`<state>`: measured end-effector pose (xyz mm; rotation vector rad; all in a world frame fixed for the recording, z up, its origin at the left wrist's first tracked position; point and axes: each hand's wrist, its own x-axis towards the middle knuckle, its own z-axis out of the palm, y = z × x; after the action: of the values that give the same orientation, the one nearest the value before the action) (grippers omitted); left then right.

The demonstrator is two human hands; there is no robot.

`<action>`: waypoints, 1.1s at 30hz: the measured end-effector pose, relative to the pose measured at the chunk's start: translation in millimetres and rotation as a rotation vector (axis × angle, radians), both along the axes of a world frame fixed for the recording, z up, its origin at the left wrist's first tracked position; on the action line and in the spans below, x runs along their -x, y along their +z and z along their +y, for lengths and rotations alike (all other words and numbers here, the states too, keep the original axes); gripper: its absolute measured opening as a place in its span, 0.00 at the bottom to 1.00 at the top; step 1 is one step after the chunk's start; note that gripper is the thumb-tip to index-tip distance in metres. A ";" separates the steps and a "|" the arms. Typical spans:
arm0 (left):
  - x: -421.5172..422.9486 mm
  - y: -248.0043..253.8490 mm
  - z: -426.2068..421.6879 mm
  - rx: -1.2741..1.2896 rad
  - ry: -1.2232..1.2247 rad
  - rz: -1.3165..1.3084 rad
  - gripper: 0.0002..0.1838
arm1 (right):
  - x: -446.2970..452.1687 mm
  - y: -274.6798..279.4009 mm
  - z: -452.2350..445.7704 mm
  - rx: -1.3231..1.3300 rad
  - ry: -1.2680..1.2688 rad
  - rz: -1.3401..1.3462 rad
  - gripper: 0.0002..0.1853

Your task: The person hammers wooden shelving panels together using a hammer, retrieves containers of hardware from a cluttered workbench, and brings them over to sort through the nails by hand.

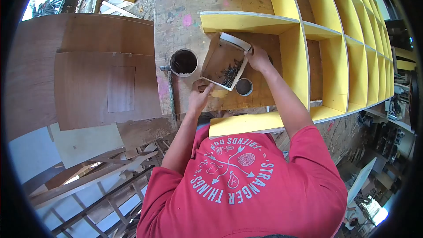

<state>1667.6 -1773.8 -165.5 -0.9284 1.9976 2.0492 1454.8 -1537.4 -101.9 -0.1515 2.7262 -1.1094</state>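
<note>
A shallow open cardboard box (pixel 216 59) with pale edges is held tilted over the workbench. Dark nails or screws (pixel 230 74) lie heaped in its lower right corner; their exact kind is too small to tell. My left hand (pixel 200 96) grips the box's near left edge, and my right hand (pixel 259 58) is closed on its far right corner. Just beside the box's near corner stands a small round cup (pixel 244 87) with a dark inside. To the left is a larger round tub (pixel 183 62), also dark within. A hammer (pixel 172 94) lies along the bench's left edge.
A large yellow shelf frame (pixel 293 6) with many compartments covers the right side, one yellow board (pixel 246 122) running close to my body. Brown wooden panels (pixel 97 75) lie at left. Scrap timber (pixel 101 180) is piled below left. The bench (pixel 189 0) is paint-stained.
</note>
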 end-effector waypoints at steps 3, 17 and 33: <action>16.7 15.5 8.2 0.014 0.003 -0.083 0.39 | -4.8 -5.9 0.8 -0.227 0.173 0.363 0.18; 30.0 9.7 38.8 -0.154 0.205 0.033 0.41 | -63.0 -9.7 -34.8 -0.581 0.578 -0.001 0.14; 25.0 5.6 44.2 -0.020 0.124 0.215 0.43 | -72.0 3.4 -43.0 -0.381 0.851 0.024 0.28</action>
<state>1642.6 -1729.6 -159.8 -0.8825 2.0648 2.3218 1526.7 -1580.4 -98.6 -1.1220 2.3861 -0.3422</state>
